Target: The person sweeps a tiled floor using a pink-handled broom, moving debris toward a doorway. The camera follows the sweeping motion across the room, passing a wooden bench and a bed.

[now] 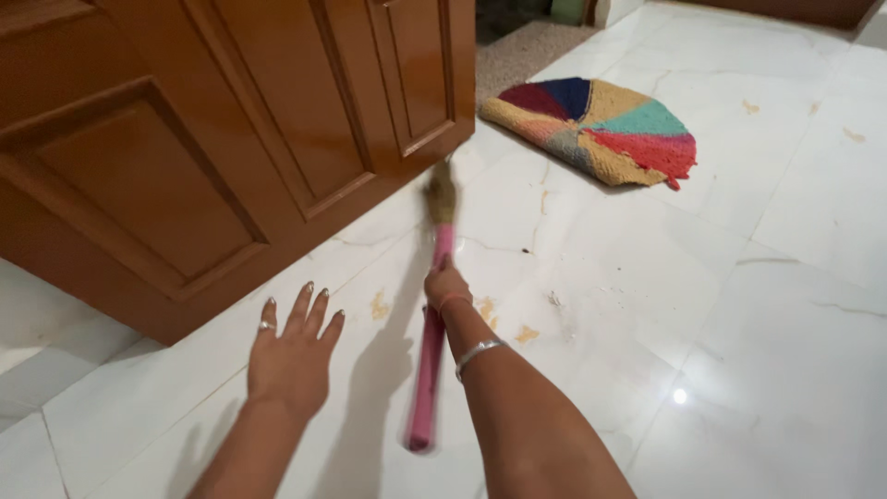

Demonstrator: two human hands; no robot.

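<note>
1. Broom (432,305) first: it runs away from you over the white marble floor (739,351), with its pink handle toward you and its straw-coloured bristle head near the bottom edge of the wooden door (185,157). It is blurred in the picture, so fine detail on the bristles cannot be made out.

2. Your right hand (446,286) is wrapped around the pink handle partway along, well above the butt end, which hangs free below your forearm. A silver bangle sits on that wrist.

3. Your left hand (291,356) holds nothing. Its fingers are spread, palm down, above the floor just beside the door; whether it touches the tiles cannot be told.

4. Handling, as a judgement: the broom looks light, easy for one hand. The handle looks stiff and smooth, likely plastic, so it may slip in a loose grip. The bristles look soft and springy, and will bend against the door's edge without resisting.

5. Where to hold: the mid-handle grip you have gives good control of the head. Gripping nearer the butt would give reach but less control.

6. Nearby: a round mat (596,129) in many colours lies well apart, farther along the floor. Small yellowish marks (527,334) dot the tiles just beside the broom.
</note>
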